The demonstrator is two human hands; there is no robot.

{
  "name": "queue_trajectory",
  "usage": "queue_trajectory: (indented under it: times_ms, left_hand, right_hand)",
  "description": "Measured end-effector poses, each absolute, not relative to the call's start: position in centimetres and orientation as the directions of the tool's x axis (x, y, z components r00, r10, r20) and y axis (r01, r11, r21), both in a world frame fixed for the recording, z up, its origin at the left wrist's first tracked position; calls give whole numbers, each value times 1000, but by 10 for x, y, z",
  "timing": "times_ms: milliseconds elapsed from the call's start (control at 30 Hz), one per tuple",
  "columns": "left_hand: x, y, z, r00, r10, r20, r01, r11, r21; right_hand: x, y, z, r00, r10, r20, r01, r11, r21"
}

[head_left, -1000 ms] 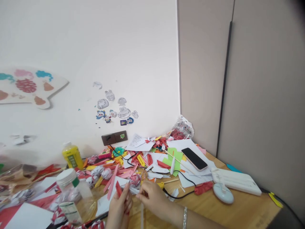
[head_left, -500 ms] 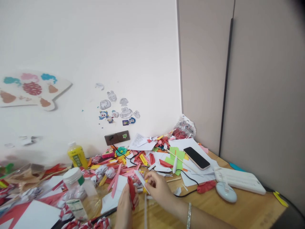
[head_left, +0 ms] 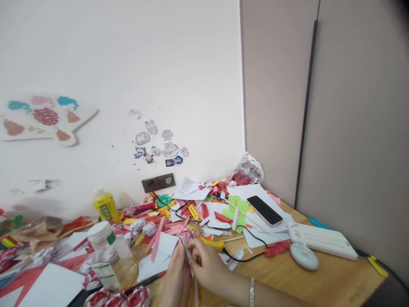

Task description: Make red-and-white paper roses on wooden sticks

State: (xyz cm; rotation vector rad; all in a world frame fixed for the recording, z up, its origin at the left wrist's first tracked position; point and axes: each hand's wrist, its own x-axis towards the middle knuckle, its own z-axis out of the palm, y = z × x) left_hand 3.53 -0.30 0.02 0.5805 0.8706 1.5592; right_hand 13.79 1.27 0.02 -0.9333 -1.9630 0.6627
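My left hand [head_left: 175, 273] is closed round a folded piece of red paper [head_left: 191, 269], near the front middle of the table. Only a thin red edge of it shows between my hands. My right hand [head_left: 207, 261] is closed in a pinch on a white paper strip [head_left: 185, 248], which lies along the red paper. Its fingertips touch the strip close to the left fingers. Just behind my right hand lies a yellow-handled tool [head_left: 213, 244], partly hidden. A narrow pale strip [head_left: 196, 292] hangs or lies below my hands; I cannot tell which.
Left of my hands stand a clear jar with a white lid [head_left: 101, 233] and a yellow bottle [head_left: 106, 205]. Red-and-white twisted paper pieces [head_left: 137, 296] lie in front. Coloured scraps cover the back. To the right are a phone [head_left: 264, 210], a black cable [head_left: 243, 260] and a white lamp [head_left: 322, 241].
My right hand has moved left and slightly down, bringing the white strip against the red paper. My left hand has turned, so less red shows. The yellow-handled tool has come into fuller view.
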Motion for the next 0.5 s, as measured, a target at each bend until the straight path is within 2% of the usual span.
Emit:
queue_trajectory:
  times_ms: [133, 233, 367, 500]
  left_hand:
    - [37, -4, -2, -159, 979, -132, -577, 17, 817]
    - [34, -2, -3, -212, 975, -70, -454, -35, 890]
    - [33, -3, 3, -198, 978, 60, -199, -100, 975]
    - [38, -5, 5, -78, 997, 20, -216, -36, 976]
  right_hand:
    - [145, 10, 9, -479, 765, 431, 492, 640, -591]
    - [151, 12, 15, -533, 716, 451, 548, 698, -460]
    - [155, 19, 19, -451, 674, 586, 525, 731, -437]
    - [156, 24, 16, -443, 616, 651, 448, 782, -434]
